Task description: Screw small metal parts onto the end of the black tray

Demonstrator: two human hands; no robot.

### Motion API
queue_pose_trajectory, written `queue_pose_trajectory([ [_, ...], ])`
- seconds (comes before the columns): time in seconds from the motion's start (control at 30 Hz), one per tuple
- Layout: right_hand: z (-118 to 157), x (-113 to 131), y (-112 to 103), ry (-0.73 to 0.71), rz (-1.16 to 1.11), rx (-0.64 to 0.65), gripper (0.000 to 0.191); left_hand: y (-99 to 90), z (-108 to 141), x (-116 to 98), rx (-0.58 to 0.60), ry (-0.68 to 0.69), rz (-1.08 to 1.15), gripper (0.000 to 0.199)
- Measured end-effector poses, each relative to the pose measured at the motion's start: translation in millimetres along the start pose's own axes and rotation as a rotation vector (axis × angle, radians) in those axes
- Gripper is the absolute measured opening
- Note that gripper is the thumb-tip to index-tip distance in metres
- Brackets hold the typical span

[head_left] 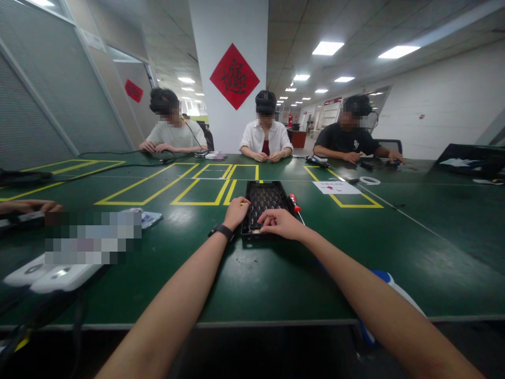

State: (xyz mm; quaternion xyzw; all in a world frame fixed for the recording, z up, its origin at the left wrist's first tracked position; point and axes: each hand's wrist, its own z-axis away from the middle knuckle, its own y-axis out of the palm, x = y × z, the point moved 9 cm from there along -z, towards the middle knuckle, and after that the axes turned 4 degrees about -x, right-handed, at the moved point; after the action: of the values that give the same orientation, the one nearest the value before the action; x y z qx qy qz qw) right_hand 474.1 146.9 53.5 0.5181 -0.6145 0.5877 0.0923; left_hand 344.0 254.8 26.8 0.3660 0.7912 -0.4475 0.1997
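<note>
A black rectangular tray (245,231) with rows of small pockets lies on the green table in front of me. My left hand (238,209), with a dark band on its wrist, grips the tray's left wall. Over the tray's near right part is my right hand (282,223), its fingers bent and drawn together close to the floor of the tray. A small tan piece (256,231) shows by its fingertips at the near edge; whatever they pinch is too small to make out. Just right of the tray rests a screwdriver (292,202) with a red handle.
Yellow tape outlines (158,184) mark the green table (394,263). A white paper sheet (336,188) and a tape roll (370,180) lie to the right. White devices with cables (63,276) and another person's hand (49,206) are at the left. Several people sit around the table.
</note>
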Motion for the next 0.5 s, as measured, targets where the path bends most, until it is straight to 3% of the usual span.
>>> queue_pose_trajectory([
  [0.5,0.1,6.3,-2.5,-0.044,0.183,0.006,0.023,0.5,-0.3,1.1,0.001,-0.012,0.011,0.023],
])
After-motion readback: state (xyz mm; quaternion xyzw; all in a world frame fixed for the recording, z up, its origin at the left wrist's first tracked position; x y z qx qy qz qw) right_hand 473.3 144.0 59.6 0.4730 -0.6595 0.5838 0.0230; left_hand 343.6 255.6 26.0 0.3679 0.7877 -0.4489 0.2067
